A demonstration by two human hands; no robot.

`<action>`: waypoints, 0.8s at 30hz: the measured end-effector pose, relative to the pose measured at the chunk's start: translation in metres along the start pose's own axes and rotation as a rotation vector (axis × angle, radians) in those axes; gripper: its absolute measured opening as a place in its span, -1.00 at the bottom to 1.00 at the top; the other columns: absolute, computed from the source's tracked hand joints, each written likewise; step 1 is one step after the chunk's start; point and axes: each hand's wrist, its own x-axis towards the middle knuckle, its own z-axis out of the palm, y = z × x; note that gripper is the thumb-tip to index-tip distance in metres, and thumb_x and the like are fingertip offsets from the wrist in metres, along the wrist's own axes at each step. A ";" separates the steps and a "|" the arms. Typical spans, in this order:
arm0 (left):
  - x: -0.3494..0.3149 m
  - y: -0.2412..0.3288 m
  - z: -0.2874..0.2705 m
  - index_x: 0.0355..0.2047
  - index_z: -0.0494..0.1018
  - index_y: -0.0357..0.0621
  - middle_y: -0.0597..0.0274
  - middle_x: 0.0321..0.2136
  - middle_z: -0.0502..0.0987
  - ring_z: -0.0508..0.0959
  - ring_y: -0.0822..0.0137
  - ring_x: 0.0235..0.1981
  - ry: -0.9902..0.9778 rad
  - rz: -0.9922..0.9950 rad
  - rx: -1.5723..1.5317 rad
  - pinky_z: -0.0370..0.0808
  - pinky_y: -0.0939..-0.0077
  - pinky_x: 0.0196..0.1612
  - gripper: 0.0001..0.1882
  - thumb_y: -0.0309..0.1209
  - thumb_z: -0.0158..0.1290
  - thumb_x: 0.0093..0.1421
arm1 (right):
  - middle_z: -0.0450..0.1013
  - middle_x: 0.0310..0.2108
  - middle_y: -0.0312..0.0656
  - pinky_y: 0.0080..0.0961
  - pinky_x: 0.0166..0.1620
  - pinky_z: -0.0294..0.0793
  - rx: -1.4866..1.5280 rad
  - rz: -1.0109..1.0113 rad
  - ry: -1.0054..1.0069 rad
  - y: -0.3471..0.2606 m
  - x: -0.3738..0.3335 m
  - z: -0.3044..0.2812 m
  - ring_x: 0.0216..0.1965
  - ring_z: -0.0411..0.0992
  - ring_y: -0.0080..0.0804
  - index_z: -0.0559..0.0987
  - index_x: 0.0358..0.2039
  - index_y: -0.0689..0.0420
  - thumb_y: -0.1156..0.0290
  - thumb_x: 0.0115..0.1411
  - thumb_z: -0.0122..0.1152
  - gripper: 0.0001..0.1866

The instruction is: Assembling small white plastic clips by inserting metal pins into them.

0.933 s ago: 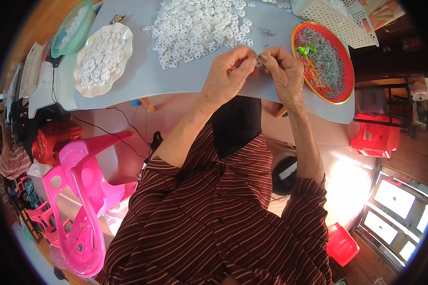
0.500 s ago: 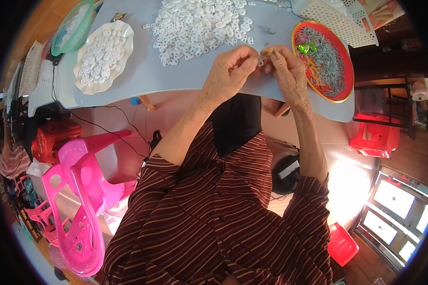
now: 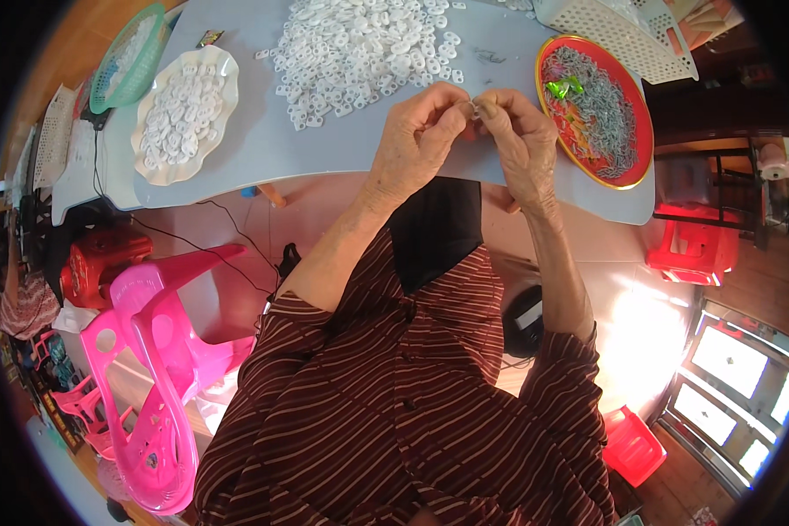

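Many white pieces [image 3: 182, 114] crowd a plate [image 3: 228, 83], metal bits [image 3: 609, 114] a red tray [image 3: 643, 131]

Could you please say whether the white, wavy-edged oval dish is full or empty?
Mostly full: small, white, plastic-looking pieces cover the dish, leaving its rim bare.

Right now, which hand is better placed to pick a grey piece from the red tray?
Probably the right hand, beside the red tray; the left hand is farther. Both look occupied.
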 end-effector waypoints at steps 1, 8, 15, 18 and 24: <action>0.000 0.000 -0.001 -0.35 0.41 -0.26 0.40 -0.61 0.39 0.23 0.66 -0.64 -0.001 0.006 0.001 0.19 0.73 -0.60 -0.83 -0.37 -0.03 0.25 | 0.46 -0.45 -0.34 -0.74 -0.29 0.36 0.106 0.004 -0.024 0.001 0.000 0.000 -0.39 0.34 -0.68 0.53 -0.36 0.26 0.45 0.18 0.20 -0.87; 0.025 0.016 -0.008 -0.31 0.44 -0.24 0.29 -0.58 0.45 0.35 0.47 -0.60 0.016 0.167 0.373 0.30 0.60 -0.48 -0.88 -0.45 -0.03 0.21 | 0.48 -0.41 -0.29 -0.72 -0.26 0.39 0.097 -0.027 0.040 0.004 -0.001 -0.003 -0.39 0.38 -0.65 0.51 -0.34 0.26 0.48 0.19 0.17 -0.90; 0.086 0.000 -0.029 -0.31 0.46 -0.20 0.13 -0.45 0.42 0.34 0.09 -0.24 -0.209 0.429 1.163 0.34 0.26 -0.11 -0.84 -0.55 0.03 0.05 | 0.47 -0.47 -0.26 -0.72 -0.38 0.39 0.153 0.016 0.046 0.009 0.001 -0.006 -0.48 0.37 -0.64 0.49 -0.33 0.24 0.47 0.22 0.14 -0.90; 0.093 -0.006 -0.034 -0.32 0.45 -0.19 0.14 -0.42 0.41 0.34 0.10 -0.22 -0.303 0.455 1.251 0.35 0.27 -0.12 -0.84 -0.55 0.06 0.03 | 0.46 -0.48 -0.27 -0.73 -0.39 0.38 0.155 0.001 0.039 0.009 0.000 -0.005 -0.49 0.36 -0.66 0.49 -0.33 0.25 0.46 0.22 0.14 -0.89; 0.095 -0.001 -0.033 -0.37 0.42 -0.21 0.13 -0.41 0.43 0.38 0.13 -0.24 -0.303 0.524 1.144 0.37 0.34 -0.14 -0.85 -0.55 0.08 0.00 | 0.46 -0.48 -0.28 -0.73 -0.39 0.37 0.164 0.005 0.025 0.010 0.000 -0.007 -0.49 0.34 -0.67 0.48 -0.32 0.25 0.46 0.22 0.14 -0.88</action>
